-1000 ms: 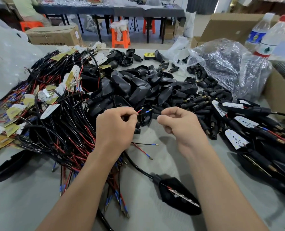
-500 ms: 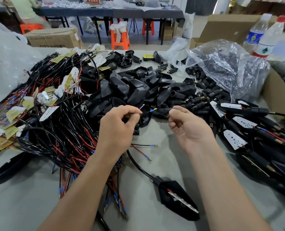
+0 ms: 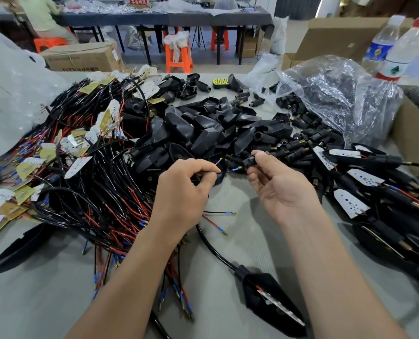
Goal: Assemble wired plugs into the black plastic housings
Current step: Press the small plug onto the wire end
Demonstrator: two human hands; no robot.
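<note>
Now, left hand [image 3: 181,189]: wire leads [image 3: 233,169] pinched between clenched fingers [image 3: 203,171].
Right hand [image 3: 284,189]: newly turned palm-up, black plug [image 3: 249,161] gripped beside the wire tips.
Meaning: threading judged imminent; housings [image 3: 203,133] piled behind fingers.

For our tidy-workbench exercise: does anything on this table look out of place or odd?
One yellow perforated piece lies on the far side of the table, beyond the pile of black housings. It is the only yellow part among the black ones.
</note>
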